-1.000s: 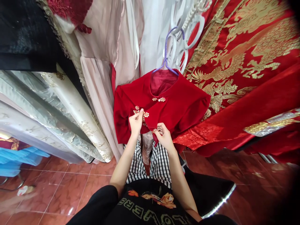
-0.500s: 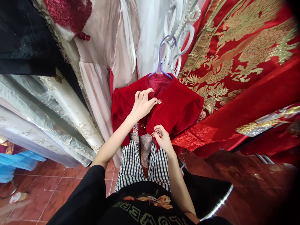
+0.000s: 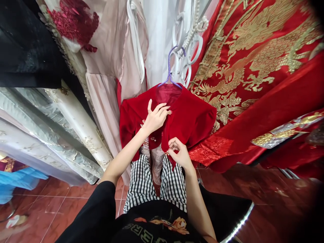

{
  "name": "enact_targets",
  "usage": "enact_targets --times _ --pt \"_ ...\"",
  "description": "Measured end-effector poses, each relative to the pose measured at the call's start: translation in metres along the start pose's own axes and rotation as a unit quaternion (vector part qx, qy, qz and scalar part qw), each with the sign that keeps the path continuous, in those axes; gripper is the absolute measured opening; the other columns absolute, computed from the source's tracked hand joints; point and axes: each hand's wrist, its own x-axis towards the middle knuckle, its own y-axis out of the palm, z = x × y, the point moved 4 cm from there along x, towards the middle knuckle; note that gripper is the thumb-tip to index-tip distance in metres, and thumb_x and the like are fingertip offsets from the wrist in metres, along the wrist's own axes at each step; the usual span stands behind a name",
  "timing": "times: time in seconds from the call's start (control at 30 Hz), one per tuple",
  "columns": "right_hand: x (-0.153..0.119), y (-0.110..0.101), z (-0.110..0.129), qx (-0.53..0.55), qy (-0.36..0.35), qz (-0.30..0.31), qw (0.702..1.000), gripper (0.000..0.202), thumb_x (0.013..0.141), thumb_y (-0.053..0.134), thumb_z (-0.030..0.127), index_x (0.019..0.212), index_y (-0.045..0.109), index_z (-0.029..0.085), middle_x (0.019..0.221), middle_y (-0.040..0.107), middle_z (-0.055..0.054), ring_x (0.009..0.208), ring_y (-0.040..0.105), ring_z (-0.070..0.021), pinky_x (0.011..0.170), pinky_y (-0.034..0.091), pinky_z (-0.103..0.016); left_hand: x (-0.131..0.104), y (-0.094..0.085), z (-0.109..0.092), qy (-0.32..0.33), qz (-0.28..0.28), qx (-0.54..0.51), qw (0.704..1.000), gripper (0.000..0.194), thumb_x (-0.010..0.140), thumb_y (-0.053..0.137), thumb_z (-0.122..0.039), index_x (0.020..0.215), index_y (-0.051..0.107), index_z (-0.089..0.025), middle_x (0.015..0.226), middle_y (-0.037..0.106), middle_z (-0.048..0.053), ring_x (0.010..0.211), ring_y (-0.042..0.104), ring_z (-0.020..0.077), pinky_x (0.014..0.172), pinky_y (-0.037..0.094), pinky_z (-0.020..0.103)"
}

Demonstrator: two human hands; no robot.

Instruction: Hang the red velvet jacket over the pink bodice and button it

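A short red velvet jacket [image 3: 192,118] hangs in front of me on a purple hanger [image 3: 169,67]. My left hand [image 3: 156,118] lies over its front opening, fingers stretched and spread. Its fingertips are beside a beaded button [image 3: 170,112] near the neckline. Lower down, my right hand [image 3: 179,152] pinches the jacket's front edge between thumb and fingers, close to another small ornament. More beaded buttons [image 3: 153,138] show along the other front edge. The underside of the pinched cloth is hidden.
Pale pink dress [image 3: 101,84] and white gowns [image 3: 73,125] hang on the left. A red gown with gold embroidery [image 3: 253,67] hangs close on the right. White ring-shaped metalwork [image 3: 181,30] is behind the hanger. Red tiles [image 3: 58,209] cover the floor.
My left hand's fingers have straightened and spread beside the upper button. My right hand has shifted slightly down and right, still pinching the edge. The hanger appears a little lower and further left.
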Motion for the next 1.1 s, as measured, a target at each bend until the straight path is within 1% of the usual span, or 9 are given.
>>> enact_targets --times 0.07,0.2,0.37,0.47,0.63,0.8,0.93,1.03,1.1 --pt "-0.001 -0.003 0.001 -0.003 -0.001 -0.005 1.0 0.015 0.071 0.058 0.018 0.084 0.053 0.023 0.068 0.055 0.004 0.063 0.055 -0.0124 0.059 0.045 -0.024 0.001 -0.001 0.0 -0.014 0.01 -0.007 1.0 0.009 0.09 0.058 -0.024 0.088 0.067 -0.024 0.114 0.073 0.006 0.125 0.058 0.0273 0.124 -0.004 0.062" --pt "-0.003 -0.01 0.0 -0.004 -0.007 -0.02 1.0 0.013 0.072 0.057 0.019 0.084 0.054 0.023 0.07 0.056 0.003 0.064 0.057 -0.0128 0.06 0.046 -0.024 0.004 -0.011 -0.006 -0.016 0.018 0.012 1.0 0.012 0.088 0.063 -0.03 0.097 0.069 -0.026 0.111 0.072 0.006 0.122 0.058 0.0285 0.124 -0.002 0.063" --pt "-0.005 -0.01 0.0 -0.007 -0.001 -0.021 1.0 0.014 0.072 0.057 0.019 0.085 0.054 0.023 0.07 0.057 0.003 0.065 0.058 -0.0137 0.061 0.047 -0.025 0.007 -0.019 -0.011 0.008 0.046 0.045 0.998 0.014 0.09 0.056 -0.025 0.094 0.07 -0.026 0.112 0.071 0.007 0.122 0.057 0.0278 0.124 -0.001 0.064" --pt "-0.006 -0.008 0.0 -0.007 -0.004 -0.02 1.0 0.015 0.072 0.057 0.018 0.086 0.054 0.023 0.071 0.057 0.003 0.066 0.057 -0.0138 0.063 0.047 -0.025 0.009 -0.019 -0.011 0.027 0.059 0.048 0.997 0.013 0.09 0.056 -0.024 0.092 0.068 -0.025 0.109 0.071 0.006 0.118 0.059 0.0271 0.124 0.001 0.064" --pt "-0.009 -0.008 0.003 -0.004 -0.003 -0.01 1.0 0.015 0.073 0.057 0.018 0.087 0.054 0.023 0.072 0.056 0.003 0.068 0.058 -0.0136 0.063 0.046 -0.025 0.011 -0.018 -0.007 0.048 0.071 0.009 0.996 0.014 0.089 0.054 -0.019 0.091 0.067 -0.024 0.096 0.07 0.005 0.11 0.061 0.0246 0.126 0.005 0.06" --pt "-0.007 -0.006 0.008 0.011 -0.005 -0.012 1.0 0.014 0.073 0.057 0.019 0.086 0.054 0.023 0.071 0.057 0.003 0.067 0.058 -0.0139 0.062 0.048 -0.025 0.011 -0.014 -0.003 0.073 0.105 0.066 0.99 0.026 0.088 0.044 -0.011 0.096 0.065 -0.024 0.099 0.068 0.006 0.114 0.058 0.0239 0.126 0.006 0.06" --pt "-0.008 -0.002 0.006 0.003 -0.011 -0.003 1.0 0.014 0.072 0.058 0.018 0.085 0.055 0.023 0.072 0.058 0.003 0.067 0.058 -0.0138 0.061 0.047 -0.025 0.01 -0.013 -0.001 0.064 0.109 0.065 0.99 0.024 0.088 0.045 -0.012 0.093 0.064 -0.025 0.093 0.066 0.004 0.111 0.057 0.023 0.126 0.005 0.06" --pt "-0.009 -0.004 0.006 -0.016 -0.013 0.014 1.0 0.008 0.074 0.061 0.02 0.076 0.054 0.023 0.061 0.05 0.005 0.055 0.048 -0.0109 0.052 0.039 -0.023 0.011 -0.017 0.0 0.028 0.093 0.015 0.995 0.012 0.09 0.053 -0.023 0.086 0.064 -0.025 0.085 0.065 0.003 0.103 0.058 0.0231 0.126 0.008 0.058" --pt "-0.004 -0.008 0.012 -0.014 -0.022 -0.007 1.0 0.02 0.079 0.063 0.027 0.066 0.049 0.022 0.053 0.039 0.007 0.047 0.037 -0.009 0.046 0.033 -0.023 0.011 -0.023 0.0 -0.002 0.067 -0.026 0.997 0.009 0.088 0.061 -0.031 0.082 0.064 -0.025 0.081 0.064 0.003 0.095 0.059 0.023 0.124 0.013 0.055"
